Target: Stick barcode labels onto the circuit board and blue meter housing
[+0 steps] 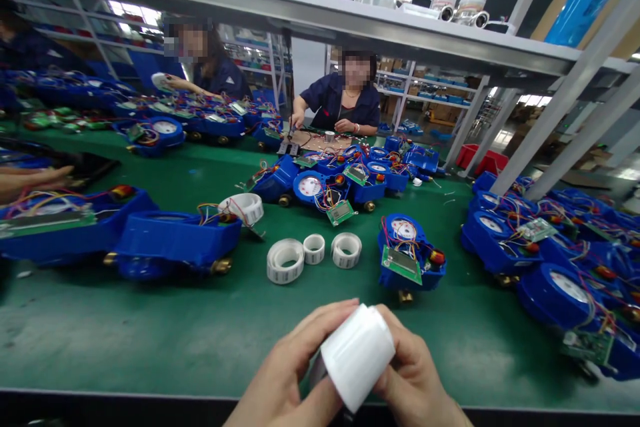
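Both my hands are closed around a white label roll (358,357) close to the table's front edge; its plain outer surface faces me. My left hand (293,367) grips it from the left, with the thumb below and fingers along the upper side. My right hand (413,373) has hold of the opposite side. Something dark under the roll is mostly hidden. Beyond my hands stand a larger printed label roll (285,261), a small label roll (314,249) and another label roll (346,251). A blue meter (411,253) with circuit board and wires sits to their right.
Several blue meters (180,243) line the left, with a white roll (243,208) against them. More meters (560,287) crowd the right, others (330,177) the middle. A metal shelf (300,3) spans overhead. A co-worker (345,100) sits opposite; another person's hand (35,177) is at left.
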`<state>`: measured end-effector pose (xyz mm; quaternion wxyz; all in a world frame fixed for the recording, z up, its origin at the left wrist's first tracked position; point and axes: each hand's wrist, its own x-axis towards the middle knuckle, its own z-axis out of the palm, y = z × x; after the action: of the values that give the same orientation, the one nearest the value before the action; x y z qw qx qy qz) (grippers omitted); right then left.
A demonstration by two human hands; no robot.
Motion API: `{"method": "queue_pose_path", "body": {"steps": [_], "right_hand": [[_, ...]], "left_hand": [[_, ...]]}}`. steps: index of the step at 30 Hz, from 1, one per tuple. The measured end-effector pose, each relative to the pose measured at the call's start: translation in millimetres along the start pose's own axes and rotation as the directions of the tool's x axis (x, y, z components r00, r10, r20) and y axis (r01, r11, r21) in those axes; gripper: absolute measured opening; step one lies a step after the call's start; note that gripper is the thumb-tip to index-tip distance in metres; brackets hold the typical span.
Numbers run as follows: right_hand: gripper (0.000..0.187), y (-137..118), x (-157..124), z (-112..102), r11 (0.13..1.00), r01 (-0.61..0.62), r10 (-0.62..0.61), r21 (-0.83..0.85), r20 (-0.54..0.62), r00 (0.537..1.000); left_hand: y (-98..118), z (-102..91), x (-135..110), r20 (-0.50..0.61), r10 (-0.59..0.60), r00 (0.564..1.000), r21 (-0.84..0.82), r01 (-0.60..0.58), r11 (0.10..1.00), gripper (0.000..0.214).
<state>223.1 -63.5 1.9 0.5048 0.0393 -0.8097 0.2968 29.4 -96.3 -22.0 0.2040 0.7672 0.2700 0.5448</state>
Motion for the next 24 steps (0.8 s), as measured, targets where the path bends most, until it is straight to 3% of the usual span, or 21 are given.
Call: {"method": "queue_pose_path", "body": {"steps": [5, 8, 10, 13, 14, 16, 19, 24], "right_hand": [[0.004, 8.1, -7.4, 1.4, 0.999, -0.025, 0.028, -0.033, 0.075, 0.997], [0.016, 15.4, -16.2, 6.5, 0.994, -0.111, 0.111, -0.014, -0.055, 0.992], [0.049, 13.1, -20.6, 11.4, 0.943, -0.308, 0.328, 0.126, -0.187, 0.926], [0.097, -4.5, -22.3, 16.9, 0.770, -0.542, 0.633, 0.336, -0.303, 0.712], [0.103, -12.1, -22.4, 17.3, 0.742, -0.569, 0.668, 0.353, -0.319, 0.672], [0.108, -25.9, -23.1, 15.4, 0.718, -0.604, 0.695, 0.346, -0.305, 0.652], [0.113, -38.9, -26.7, 8.7, 0.689, -0.661, 0.725, 0.299, -0.258, 0.639], [0.113, -45.5, -35.8, -1.8, 0.652, -0.726, 0.757, 0.220, -0.246, 0.605]], "left_hand": [[15.7, 9.5, 17.4, -0.079, 0.175, 0.981, 0.129, -0.164, 0.978, 0.040], [12.9, 5.3, 17.4, -0.103, 0.255, 0.961, 0.287, -0.217, 0.933, 0.052], [10.9, -4.2, 18.1, -0.131, 0.349, 0.928, 0.495, -0.244, 0.834, 0.050], [9.6, -23.1, 23.0, -0.125, 0.516, 0.847, 0.731, -0.273, 0.625, 0.043], [9.3, -28.8, 25.3, -0.108, 0.557, 0.824, 0.769, -0.285, 0.572, 0.042], [8.9, -37.5, 29.3, -0.062, 0.614, 0.787, 0.801, -0.327, 0.501, 0.043], [9.6, -42.1, 31.7, -0.058, 0.624, 0.779, 0.773, -0.361, 0.522, 0.046], [13.3, -40.1, 28.9, -0.140, 0.550, 0.823, 0.680, -0.324, 0.658, 0.053]]}}
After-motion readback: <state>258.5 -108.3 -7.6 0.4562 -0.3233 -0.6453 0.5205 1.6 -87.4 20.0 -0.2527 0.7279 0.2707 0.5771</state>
